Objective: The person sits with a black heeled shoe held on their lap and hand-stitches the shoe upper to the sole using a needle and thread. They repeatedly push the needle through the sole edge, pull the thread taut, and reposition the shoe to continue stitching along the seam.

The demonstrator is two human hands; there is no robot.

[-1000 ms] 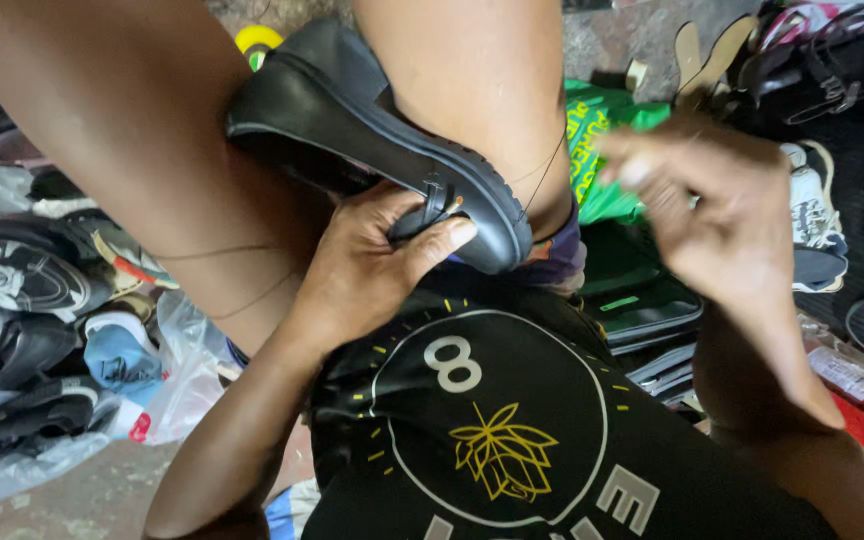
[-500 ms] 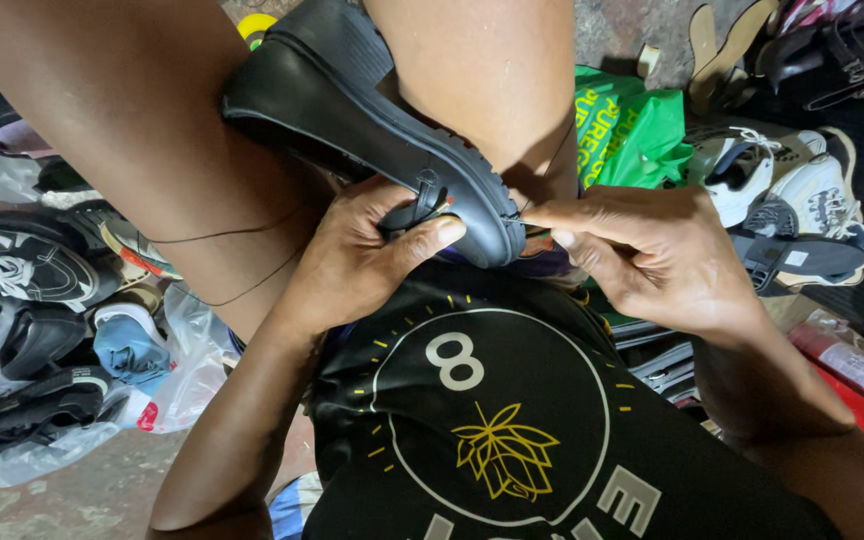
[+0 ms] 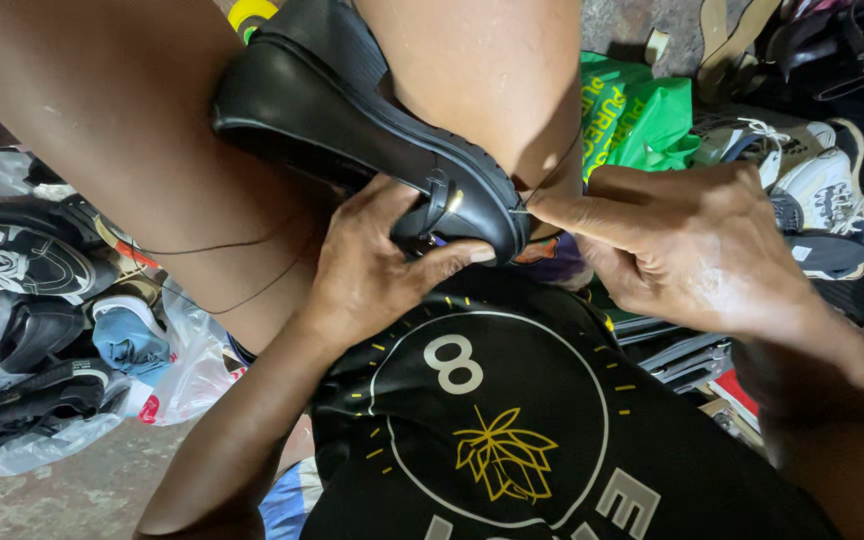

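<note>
While left hand (image 3: 382,265) steadies black shoe (image 3: 372,140), right hand (image 3: 682,245) pinches thread (image 3: 552,175)

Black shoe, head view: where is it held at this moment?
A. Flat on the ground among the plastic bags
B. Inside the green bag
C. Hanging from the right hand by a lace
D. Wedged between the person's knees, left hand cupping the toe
D: the black shoe sits clamped between the two bare knees, the left hand cups its toe from below, and the right hand pinches at the toe's edge where a thread runs.
</note>
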